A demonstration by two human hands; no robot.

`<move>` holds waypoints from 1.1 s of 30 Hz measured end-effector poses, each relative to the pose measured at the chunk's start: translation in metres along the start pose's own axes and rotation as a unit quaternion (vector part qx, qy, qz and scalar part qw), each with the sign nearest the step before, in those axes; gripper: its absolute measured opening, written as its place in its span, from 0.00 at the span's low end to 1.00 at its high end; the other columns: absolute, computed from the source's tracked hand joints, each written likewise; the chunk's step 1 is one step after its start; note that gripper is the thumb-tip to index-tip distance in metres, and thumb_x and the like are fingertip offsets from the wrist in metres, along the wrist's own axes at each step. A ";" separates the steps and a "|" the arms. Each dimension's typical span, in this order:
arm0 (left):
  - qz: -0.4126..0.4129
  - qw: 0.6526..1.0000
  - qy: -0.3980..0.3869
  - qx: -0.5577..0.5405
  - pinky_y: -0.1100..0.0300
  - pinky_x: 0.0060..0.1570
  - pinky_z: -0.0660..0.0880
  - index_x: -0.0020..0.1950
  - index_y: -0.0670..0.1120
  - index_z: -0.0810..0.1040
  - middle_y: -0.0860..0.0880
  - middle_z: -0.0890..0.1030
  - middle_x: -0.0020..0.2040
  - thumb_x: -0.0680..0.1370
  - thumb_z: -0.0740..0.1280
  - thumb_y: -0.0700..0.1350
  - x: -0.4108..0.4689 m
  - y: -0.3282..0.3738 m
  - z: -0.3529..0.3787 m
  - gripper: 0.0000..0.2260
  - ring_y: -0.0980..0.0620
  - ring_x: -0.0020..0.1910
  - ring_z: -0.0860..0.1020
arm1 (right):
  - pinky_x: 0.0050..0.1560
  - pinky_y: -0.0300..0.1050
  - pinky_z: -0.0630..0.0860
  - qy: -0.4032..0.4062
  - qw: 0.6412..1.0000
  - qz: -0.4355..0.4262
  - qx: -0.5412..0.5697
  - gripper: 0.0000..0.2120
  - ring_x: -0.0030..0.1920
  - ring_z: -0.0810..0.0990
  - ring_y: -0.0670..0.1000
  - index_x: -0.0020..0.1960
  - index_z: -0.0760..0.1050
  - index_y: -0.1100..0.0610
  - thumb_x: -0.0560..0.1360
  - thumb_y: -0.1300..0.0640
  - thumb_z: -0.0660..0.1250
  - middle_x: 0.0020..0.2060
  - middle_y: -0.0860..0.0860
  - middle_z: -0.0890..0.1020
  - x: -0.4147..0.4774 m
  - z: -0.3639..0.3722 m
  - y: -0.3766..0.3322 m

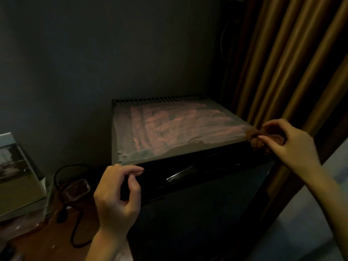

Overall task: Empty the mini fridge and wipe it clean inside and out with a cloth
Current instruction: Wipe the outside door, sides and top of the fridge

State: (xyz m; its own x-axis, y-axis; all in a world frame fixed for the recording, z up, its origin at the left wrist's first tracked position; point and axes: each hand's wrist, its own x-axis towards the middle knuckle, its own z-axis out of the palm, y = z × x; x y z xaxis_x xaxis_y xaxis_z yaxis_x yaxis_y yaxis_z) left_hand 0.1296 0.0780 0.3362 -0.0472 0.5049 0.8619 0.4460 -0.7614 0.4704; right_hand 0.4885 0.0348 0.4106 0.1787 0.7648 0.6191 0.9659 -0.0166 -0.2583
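Note:
The black mini fridge [197,204] stands in a dim corner with its door closed. Its grey top [169,129] is dusty and streaked with reddish wipe marks. My right hand [290,146] pinches a small bunched brown cloth [254,138] at the top's front right corner. My left hand [116,194] sits at the front left corner of the door's upper edge, fingers curled, fingertips touching the edge. A shiny handle [180,175] shows on the door's top rim.
Brown curtains [291,63] hang close behind and to the right of the fridge. A black cable [75,228] loops on the wooden floor at left, beside a white box [17,176] and a dark glass jar [75,191]. A dark wall is behind.

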 end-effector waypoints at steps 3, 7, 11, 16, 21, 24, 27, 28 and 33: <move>-0.001 1.000 0.016 0.003 0.66 0.45 0.69 0.42 0.41 0.78 0.48 0.78 0.39 0.79 0.56 0.42 -0.001 0.001 0.002 0.13 0.55 0.41 0.75 | 0.43 0.49 0.79 -0.039 0.999 -0.023 0.029 0.16 0.43 0.82 0.51 0.48 0.82 0.52 0.70 0.42 0.65 0.42 0.48 0.83 0.011 0.001 0.000; 0.001 0.999 0.035 0.003 0.67 0.45 0.68 0.41 0.39 0.79 0.49 0.77 0.40 0.79 0.56 0.42 -0.003 0.002 0.004 0.14 0.55 0.41 0.74 | 0.41 0.43 0.76 -0.022 0.996 -0.053 0.070 0.17 0.40 0.83 0.47 0.44 0.84 0.52 0.70 0.40 0.65 0.40 0.45 0.84 0.006 0.020 -0.012; 0.006 0.998 0.059 0.016 0.67 0.46 0.68 0.41 0.40 0.79 0.48 0.77 0.40 0.78 0.57 0.40 -0.005 0.002 0.005 0.13 0.54 0.41 0.74 | 0.37 0.34 0.72 -0.022 0.989 -0.129 0.070 0.09 0.38 0.81 0.42 0.43 0.84 0.52 0.71 0.47 0.73 0.38 0.46 0.85 0.002 0.038 -0.059; 0.003 0.998 0.057 0.009 0.64 0.50 0.69 0.45 0.41 0.80 0.46 0.78 0.44 0.78 0.57 0.41 -0.013 0.000 0.002 0.11 0.52 0.46 0.75 | 0.37 0.39 0.76 -0.065 0.973 -0.178 0.134 0.10 0.38 0.81 0.43 0.44 0.83 0.49 0.73 0.44 0.68 0.39 0.43 0.84 -0.009 0.058 -0.138; 0.023 0.992 0.117 0.028 0.57 0.56 0.69 0.56 0.45 0.75 0.53 0.74 0.55 0.76 0.58 0.41 -0.020 -0.003 -0.020 0.11 0.58 0.57 0.73 | 0.44 0.50 0.78 -0.130 0.939 -0.237 0.212 0.13 0.46 0.82 0.46 0.49 0.82 0.49 0.75 0.44 0.62 0.45 0.45 0.84 -0.024 0.089 -0.238; 0.018 0.978 0.197 0.067 0.44 0.50 0.71 0.59 0.45 0.72 0.52 0.71 0.56 0.77 0.55 0.43 -0.021 -0.004 -0.035 0.13 0.55 0.58 0.72 | 0.46 0.50 0.78 -0.188 0.873 -0.279 0.352 0.07 0.46 0.82 0.47 0.50 0.83 0.56 0.74 0.56 0.68 0.45 0.49 0.84 -0.029 0.093 -0.279; 0.039 0.975 0.219 0.004 0.40 0.48 0.71 0.60 0.44 0.69 0.45 0.72 0.57 0.79 0.55 0.45 -0.019 0.000 -0.040 0.12 0.40 0.53 0.74 | 0.48 0.46 0.77 -0.168 0.834 -0.268 0.451 0.05 0.46 0.82 0.47 0.49 0.83 0.61 0.75 0.62 0.70 0.45 0.52 0.83 -0.031 0.082 -0.286; 0.050 0.980 0.190 -0.015 0.44 0.50 0.72 0.60 0.43 0.69 0.45 0.73 0.57 0.80 0.55 0.45 -0.015 0.002 -0.040 0.11 0.40 0.53 0.74 | 0.49 0.44 0.77 -0.120 0.853 -0.258 0.438 0.05 0.47 0.81 0.47 0.49 0.83 0.60 0.75 0.60 0.69 0.45 0.51 0.83 -0.030 0.077 -0.276; 0.037 0.998 0.037 0.027 0.62 0.58 0.68 0.58 0.44 0.73 0.49 0.75 0.55 0.76 0.57 0.39 -0.001 0.005 -0.021 0.12 0.55 0.56 0.73 | 0.53 0.48 0.76 0.167 0.961 -0.076 0.208 0.04 0.48 0.81 0.52 0.50 0.82 0.56 0.75 0.59 0.70 0.46 0.51 0.83 -0.026 0.049 -0.145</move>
State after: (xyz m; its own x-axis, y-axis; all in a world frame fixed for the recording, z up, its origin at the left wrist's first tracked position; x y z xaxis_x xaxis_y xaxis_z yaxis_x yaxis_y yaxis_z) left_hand 0.1131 0.0651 0.3423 -0.0771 0.4152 0.9065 0.4980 -0.7716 0.3958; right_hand 0.3350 0.0493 0.3958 0.1587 0.4875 0.8586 0.8398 0.3906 -0.3770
